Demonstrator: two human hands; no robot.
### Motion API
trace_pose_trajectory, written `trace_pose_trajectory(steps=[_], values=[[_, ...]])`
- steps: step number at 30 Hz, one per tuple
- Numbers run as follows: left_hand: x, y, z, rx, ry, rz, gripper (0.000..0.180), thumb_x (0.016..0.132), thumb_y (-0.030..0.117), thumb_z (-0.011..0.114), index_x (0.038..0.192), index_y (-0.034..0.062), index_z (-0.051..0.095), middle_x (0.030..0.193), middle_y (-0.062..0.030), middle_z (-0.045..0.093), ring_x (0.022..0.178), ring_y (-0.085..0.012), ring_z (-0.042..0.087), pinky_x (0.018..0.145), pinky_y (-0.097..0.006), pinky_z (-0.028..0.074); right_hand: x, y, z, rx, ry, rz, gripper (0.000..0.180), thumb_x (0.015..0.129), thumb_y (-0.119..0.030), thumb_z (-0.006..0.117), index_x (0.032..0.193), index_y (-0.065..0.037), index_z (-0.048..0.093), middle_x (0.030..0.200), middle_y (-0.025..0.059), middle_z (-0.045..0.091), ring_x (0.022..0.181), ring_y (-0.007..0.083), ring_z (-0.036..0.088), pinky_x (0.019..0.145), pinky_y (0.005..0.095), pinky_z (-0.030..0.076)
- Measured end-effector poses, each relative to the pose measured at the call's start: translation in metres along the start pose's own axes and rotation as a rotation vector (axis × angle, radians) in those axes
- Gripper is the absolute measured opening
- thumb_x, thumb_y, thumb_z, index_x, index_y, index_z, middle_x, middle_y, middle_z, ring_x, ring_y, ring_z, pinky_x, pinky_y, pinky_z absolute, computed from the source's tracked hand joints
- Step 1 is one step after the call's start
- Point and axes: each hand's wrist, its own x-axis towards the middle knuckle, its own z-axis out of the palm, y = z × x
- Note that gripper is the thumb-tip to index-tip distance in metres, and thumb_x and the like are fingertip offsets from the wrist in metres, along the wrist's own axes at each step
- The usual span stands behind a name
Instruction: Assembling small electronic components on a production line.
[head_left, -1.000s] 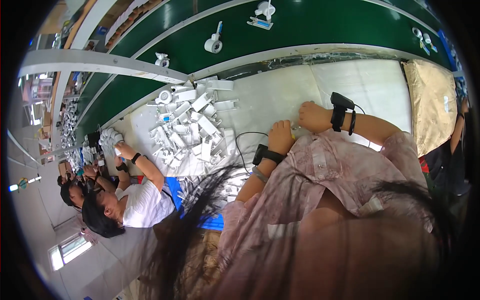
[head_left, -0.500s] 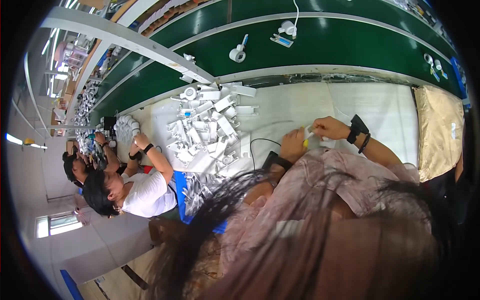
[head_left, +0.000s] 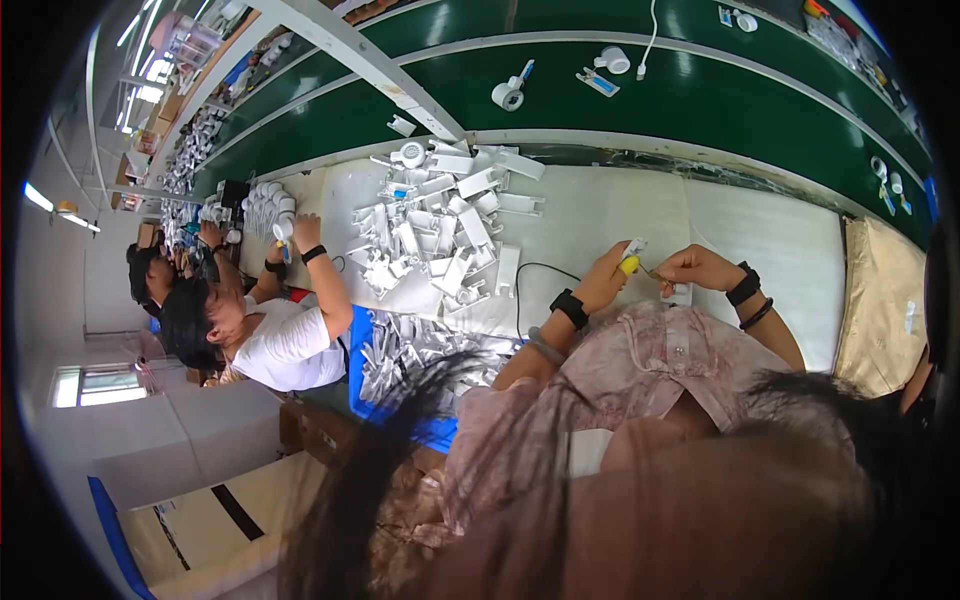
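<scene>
Nearest the camera, dark hair and a pink patterned shirt [head_left: 640, 390] fill the lower frame and hide both elbows.

Left hand [head_left: 607, 283], black wristband, is up over the white table [head_left: 760, 230]; its fingers are closed on a small part with a yellow tip and a white piece above it [head_left: 630, 262]. The part pokes up out of the grip, tilted a bit to the right.

Right hand [head_left: 700, 268], black wrist strap, sits just beside it on the right. Its fingers pinch something thin aimed left at the yellow tip. What it is: too small to tell, maybe a wire or pin. Whether it touches the part is unclear.

Key relation: the part lies directly left of the right fingertips, almost meeting them, and the left hand is the one carrying it. The hands are level and near each other.

A black cable [head_left: 530, 280] loops on the table left of the left wrist.

Further out, a pile of white plastic parts [head_left: 440, 225] lies well to the left of both hands. A blue bin [head_left: 400, 370] with more white parts sits at the table edge, half hidden by hair.

A co-worker in a white shirt [head_left: 290, 345] sits at the left, with one hand by white cups.

Farthest is the green conveyor belt [head_left: 700, 100], carrying a white roll and small bits.
</scene>
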Motion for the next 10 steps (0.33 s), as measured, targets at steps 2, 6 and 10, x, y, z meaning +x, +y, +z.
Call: trace_pose_trajectory(steps=[2,6,10], values=[[-0.005,0.024,-0.004,0.14,-0.11,0.108,0.041,0.091,0.005,0.04,0.132,0.0049,0.044,0.089,-0.0062,0.06,0.07,-0.0125,0.055,0.061,-0.027,0.047,-0.001,-0.005,0.002,-0.012,-0.014,0.033,0.018,0.095,-0.016,0.057,0.096,0.001,0.065,0.085,0.0039,0.068,0.073,0.0096,0.063,0.069,0.0243,0.049],[-0.005,0.035,-0.002,0.189,-0.183,0.24,0.042,0.089,0.003,0.04,0.131,0.0046,0.044,0.088,-0.0064,0.061,0.068,-0.0137,0.056,0.061,-0.028,0.047,0.001,-0.007,0.01,-0.131,0.013,0.068,0.016,0.09,-0.017,0.065,0.087,-0.001,0.064,0.079,0.0024,0.066,0.074,0.0136,0.065,0.066,0.0267,0.05],[-0.012,0.059,0.0,0.08,-0.034,0.056,0.04,0.093,0.008,0.043,0.132,0.0077,0.044,0.092,-0.0072,0.063,0.075,-0.0192,0.06,0.075,-0.031,0.05,-0.001,-0.016,0.034,-0.768,0.569,-0.114,0.016,0.087,-0.022,0.069,0.091,-0.008,0.062,0.074,0.0013,0.063,0.072,0.0207,0.068,0.065,0.0285,0.053]])
